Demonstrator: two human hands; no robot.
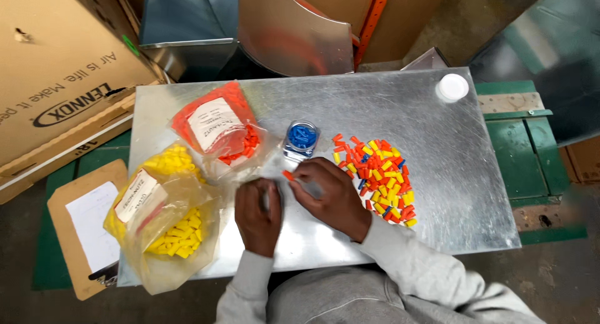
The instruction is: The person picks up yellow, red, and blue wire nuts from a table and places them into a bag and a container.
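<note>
My right hand [331,196] pinches a small orange plastic cap [287,174] at its fingertips, just left of a loose pile of orange, yellow and a few blue caps [378,180]. My left hand [257,214] rests on the metal sheet [375,105] beside it, fingers on the mouth edge of a clear bag of orange caps [219,127]; what it grips is unclear. A small clear jar of blue caps [301,138] stands just beyond both hands.
A clear bag of yellow caps [165,217] lies at the left front. A white round lid [453,86] sits at the far right corner. Cardboard boxes [56,67], sheet-metal duct parts [294,30] and a clipboard with paper [87,224] surround the sheet.
</note>
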